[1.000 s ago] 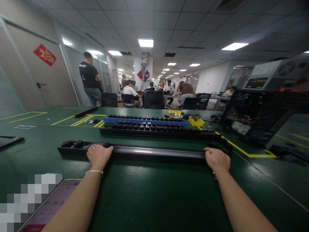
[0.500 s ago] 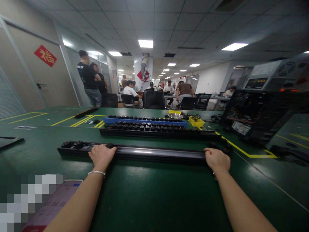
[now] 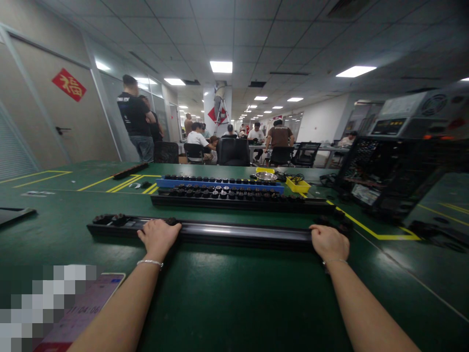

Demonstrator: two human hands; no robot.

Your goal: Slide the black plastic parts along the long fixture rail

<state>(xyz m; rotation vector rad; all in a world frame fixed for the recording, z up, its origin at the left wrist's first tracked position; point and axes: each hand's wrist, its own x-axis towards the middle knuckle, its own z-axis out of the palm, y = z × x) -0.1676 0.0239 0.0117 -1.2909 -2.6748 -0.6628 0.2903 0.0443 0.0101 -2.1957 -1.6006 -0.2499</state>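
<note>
A long black rail [image 3: 238,234] with a glossy top lies across the table in front of me. My left hand [image 3: 160,239] is closed over its left part, with the thumb side against a small black knob-like piece [image 3: 172,221]. My right hand [image 3: 330,243] grips the rail toward its right end, fingers curled and fingertips hidden behind. Two black round pieces [image 3: 119,219] sit on the rail's left end. More dark pieces [image 3: 342,222] show just beyond my right hand, too dim to make out.
Behind the rail lie another black rail [image 3: 242,202] and a blue strip [image 3: 220,184], both with rows of black round parts. Farther back are a yellow tray [image 3: 297,185] and a metal dish [image 3: 266,176]. An open computer case [image 3: 381,171] stands right; a phone [image 3: 91,303] lies left.
My left hand has slid slightly right along the rail, the small black piece moving with it. My right hand stays put. In the background, a person in a brown shirt has straightened up.
</note>
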